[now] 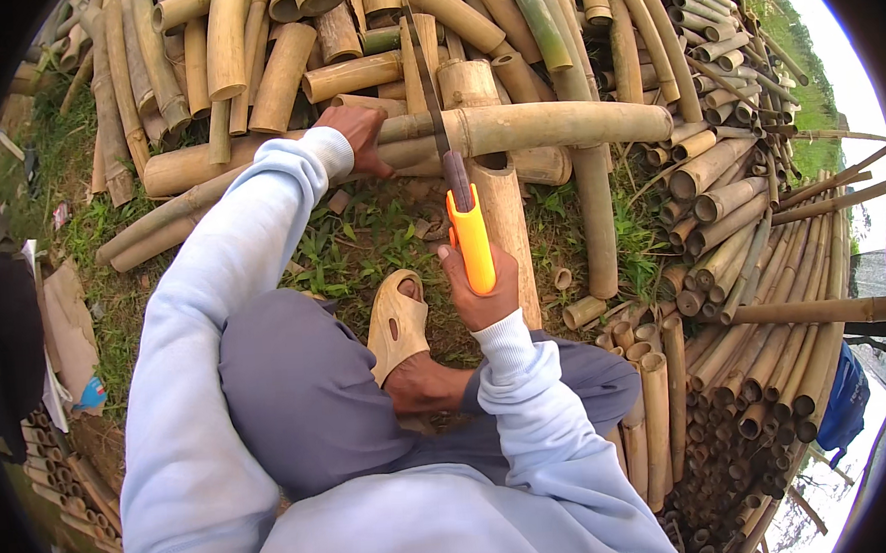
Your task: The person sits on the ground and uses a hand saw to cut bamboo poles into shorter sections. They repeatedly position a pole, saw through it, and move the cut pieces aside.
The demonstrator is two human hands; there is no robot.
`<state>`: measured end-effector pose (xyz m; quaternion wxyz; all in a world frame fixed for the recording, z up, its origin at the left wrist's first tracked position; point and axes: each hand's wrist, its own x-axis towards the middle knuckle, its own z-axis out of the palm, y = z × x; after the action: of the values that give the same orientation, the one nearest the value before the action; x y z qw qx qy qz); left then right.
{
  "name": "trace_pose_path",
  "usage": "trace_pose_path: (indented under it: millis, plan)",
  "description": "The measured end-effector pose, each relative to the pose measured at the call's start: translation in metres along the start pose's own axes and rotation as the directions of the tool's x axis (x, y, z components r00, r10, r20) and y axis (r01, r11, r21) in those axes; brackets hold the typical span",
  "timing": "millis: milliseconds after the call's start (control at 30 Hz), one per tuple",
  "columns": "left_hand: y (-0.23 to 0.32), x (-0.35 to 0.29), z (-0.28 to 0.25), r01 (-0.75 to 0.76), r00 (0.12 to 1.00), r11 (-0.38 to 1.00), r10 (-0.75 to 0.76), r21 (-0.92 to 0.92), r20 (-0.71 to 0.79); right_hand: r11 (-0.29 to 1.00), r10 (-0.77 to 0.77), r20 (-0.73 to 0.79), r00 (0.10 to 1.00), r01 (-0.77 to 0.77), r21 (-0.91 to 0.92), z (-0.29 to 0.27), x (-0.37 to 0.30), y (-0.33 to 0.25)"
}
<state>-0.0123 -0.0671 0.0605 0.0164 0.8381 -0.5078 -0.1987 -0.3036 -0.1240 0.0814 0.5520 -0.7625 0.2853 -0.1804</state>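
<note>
My right hand (486, 286) is wrapped around the orange handle of a hand saw (471, 237). The saw's long dark blade points away from me and lies across a thick bamboo pole (565, 125). To the left of the blade, my left hand (358, 139) grips this pole, its thumb on the near side. The pole runs crosswise over other bamboo, including a lighter hollow length (504, 238) that points toward me. How deep the blade sits in the bamboo, I cannot tell.
Cut bamboo pieces (282, 80) are heaped beyond the pole. Long bamboo stacks (765, 310) rise on the right, with a blue bag (844, 406) beside them. My foot in a tan sandal (398, 324) rests on grass below the pole. Flattened cardboard (69, 316) lies at left.
</note>
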Motion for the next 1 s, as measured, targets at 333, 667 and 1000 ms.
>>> trace_pose_path:
  millis: [333, 667, 1000]
  plan:
    - [-0.008, 0.002, 0.010, 0.028, 0.999, 1.000, -0.028, -0.013, -0.022, 0.966, -0.037, -0.009, 0.999, 0.033, -0.255, -0.057, -0.132, -0.020]
    - [-0.016, -0.011, 0.003, -0.007, 0.998, 0.999, 0.005, -0.032, -0.057, 0.997, -0.001, 0.016, 1.000, 0.000, 0.073, 0.001, 0.002, -0.003]
    - [-0.004, -0.006, 0.014, -0.029, 0.966, 0.998, 0.043, 0.060, -0.256, 0.987, -0.160, -0.071, 0.985, 0.157, -0.041, 0.002, -0.001, 0.008]
